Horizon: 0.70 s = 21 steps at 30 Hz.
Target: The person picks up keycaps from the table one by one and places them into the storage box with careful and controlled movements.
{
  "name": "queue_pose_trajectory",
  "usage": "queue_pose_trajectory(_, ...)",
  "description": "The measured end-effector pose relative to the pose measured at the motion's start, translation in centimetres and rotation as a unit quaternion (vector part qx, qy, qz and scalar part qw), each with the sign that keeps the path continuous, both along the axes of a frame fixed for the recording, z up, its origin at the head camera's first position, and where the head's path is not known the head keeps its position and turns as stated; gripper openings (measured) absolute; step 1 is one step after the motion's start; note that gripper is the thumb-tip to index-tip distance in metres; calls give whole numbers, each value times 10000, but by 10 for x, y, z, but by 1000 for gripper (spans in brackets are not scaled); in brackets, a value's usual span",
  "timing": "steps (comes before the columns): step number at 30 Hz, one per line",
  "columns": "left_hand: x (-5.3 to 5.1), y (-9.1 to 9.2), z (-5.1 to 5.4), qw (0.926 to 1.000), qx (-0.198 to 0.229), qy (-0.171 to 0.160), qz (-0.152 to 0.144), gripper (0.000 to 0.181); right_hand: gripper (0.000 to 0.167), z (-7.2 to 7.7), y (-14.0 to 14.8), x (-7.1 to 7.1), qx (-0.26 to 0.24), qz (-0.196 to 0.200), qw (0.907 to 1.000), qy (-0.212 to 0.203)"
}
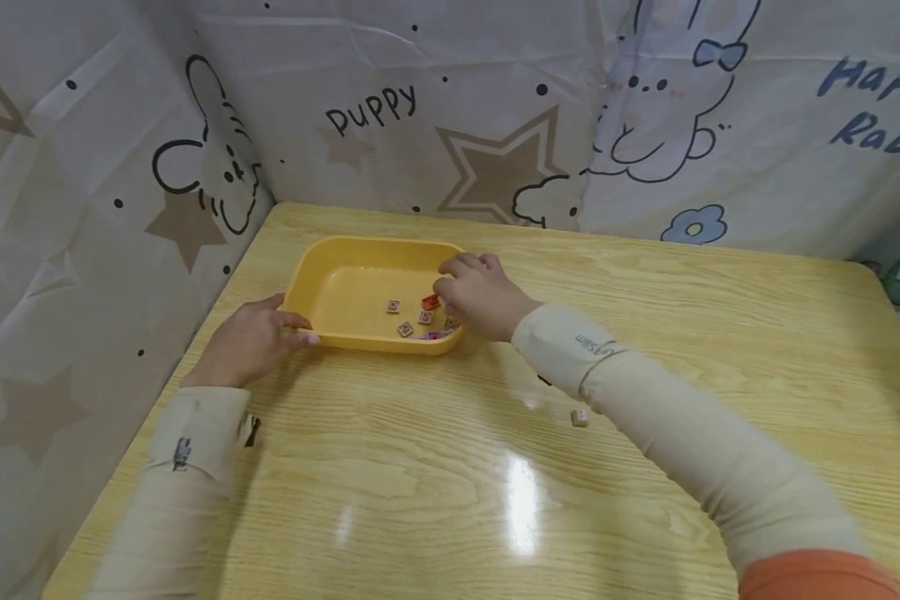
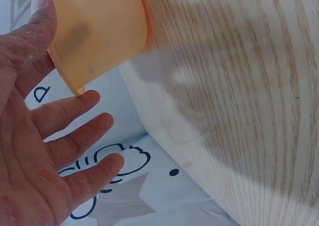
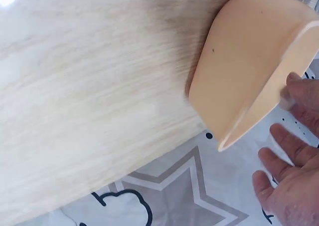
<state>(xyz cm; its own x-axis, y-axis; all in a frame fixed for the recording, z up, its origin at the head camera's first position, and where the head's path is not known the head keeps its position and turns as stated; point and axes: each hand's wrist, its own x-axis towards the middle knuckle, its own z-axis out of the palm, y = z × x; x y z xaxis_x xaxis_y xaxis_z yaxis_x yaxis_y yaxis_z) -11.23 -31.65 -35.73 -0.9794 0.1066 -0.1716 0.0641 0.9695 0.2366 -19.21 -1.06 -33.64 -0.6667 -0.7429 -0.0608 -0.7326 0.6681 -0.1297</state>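
Note:
A yellow plastic tray (image 1: pixel 375 342) stands on the table with several small square tiles (image 1: pixel 405 329) inside, mostly toward its right end. Among them lie a red piece (image 1: pixel 430 302) and some purple ones (image 1: pixel 435 336). My left hand (image 1: pixel 251 342) grips the tray's near left corner, thumb on one side of the wall and forefinger on the other; its remaining fingers are spread in the left wrist view. Over the right end is my right hand (image 1: pixel 483 296), thumb and forefinger dipping inside the rim. Whether a small pale piece sits between those fingertips (image 3: pixel 294 81) is too blurred to tell.
One loose tile (image 1: pixel 580 417) lies on the wooden table (image 1: pixel 390 467), near the right forearm. A dark piece (image 1: pixel 544 380) shows partly from under the right sleeve. Printed cloth (image 1: pixel 390 167) hangs behind the table and along its left side.

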Motion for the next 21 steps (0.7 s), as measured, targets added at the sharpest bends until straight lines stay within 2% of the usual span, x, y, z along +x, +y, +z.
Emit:
queue_pose_trajectory(5, 2, -1, 0, 10000, 27, 46, -53, 43, 39, -3, 6, 0, -15, -247, 9996, -161)
queue_pose_trajectory(12, 1, 0, 2, 10000, 35, -54, -26, 43, 38, -6, 31, -2, -94, -517, 9985, -131)
queue_pose_trajectory(21, 1, 2, 3, 9999, -3, -171, -14, 46, 37, -16, 65, 10, -127, -637, 9975, -272)
